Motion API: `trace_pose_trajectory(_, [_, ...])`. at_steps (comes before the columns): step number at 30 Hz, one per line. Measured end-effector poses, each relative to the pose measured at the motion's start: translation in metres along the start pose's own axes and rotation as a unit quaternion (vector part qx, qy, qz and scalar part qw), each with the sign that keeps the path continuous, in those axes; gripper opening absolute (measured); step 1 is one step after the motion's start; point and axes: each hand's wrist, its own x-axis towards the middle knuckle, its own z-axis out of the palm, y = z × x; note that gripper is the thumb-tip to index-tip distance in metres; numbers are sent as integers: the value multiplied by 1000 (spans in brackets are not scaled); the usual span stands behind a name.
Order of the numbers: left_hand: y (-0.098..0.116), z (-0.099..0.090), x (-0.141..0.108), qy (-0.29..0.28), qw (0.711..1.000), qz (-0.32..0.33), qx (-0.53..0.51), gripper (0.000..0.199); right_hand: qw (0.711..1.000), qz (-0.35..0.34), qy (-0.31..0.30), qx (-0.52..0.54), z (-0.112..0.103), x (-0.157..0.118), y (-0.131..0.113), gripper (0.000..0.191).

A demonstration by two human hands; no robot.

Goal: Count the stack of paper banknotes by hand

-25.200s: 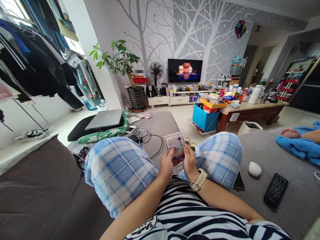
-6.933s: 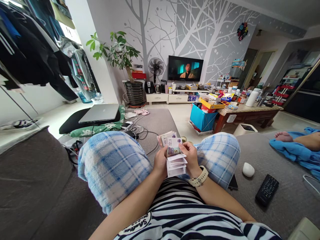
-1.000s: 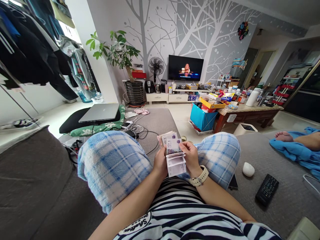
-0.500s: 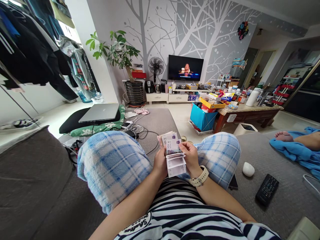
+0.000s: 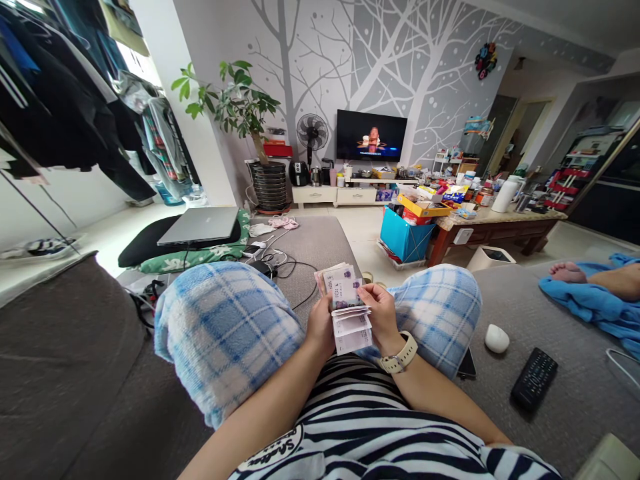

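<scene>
Two bare hands meet over the seated person's lap, sharing a bundle of purplish banknotes (image 5: 350, 312). From where I stand, the left hand (image 5: 320, 325) grips the bundle along its left edge, thumb pressed on top, while the right hand (image 5: 381, 312) pinches the right side of an upper note between thumb and fingers. Upper notes fan out toward the far side; the near ones droop, folded over, toward the striped shirt (image 5: 375, 400). All this sits between knees in blue-and-white plaid trousers (image 5: 230, 333). A cream-strapped watch (image 5: 400, 357) circles the right wrist. On the grey sofa beyond the right knee lie a small white rounded object (image 5: 497, 339) and a black remote control (image 5: 534, 380); farther off, another person's bare foot (image 5: 567, 272) rests by a blue cloth (image 5: 585, 303).
</scene>
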Motion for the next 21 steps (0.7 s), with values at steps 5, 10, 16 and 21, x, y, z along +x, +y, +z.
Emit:
trace_pose_trajectory(5, [1, 0, 0, 10, 1000, 2, 19, 22, 1000, 5, -4, 8, 1, -1, -1, 25])
trace_pose_trajectory(10, [-1, -1, 2, 9, 1000, 6, 19, 25, 1000, 9, -7, 13, 1, -1, -2, 26])
trace_pose_trajectory(16, [0, 0, 1, 1, 999, 23, 25, 24, 1000, 3, -7, 5, 1, -1, -2, 26])
trace_pose_trajectory(21, [0, 0, 3, 13, 1000, 17, 3, 23, 1000, -4, -19, 8, 0, 0, -1, 36])
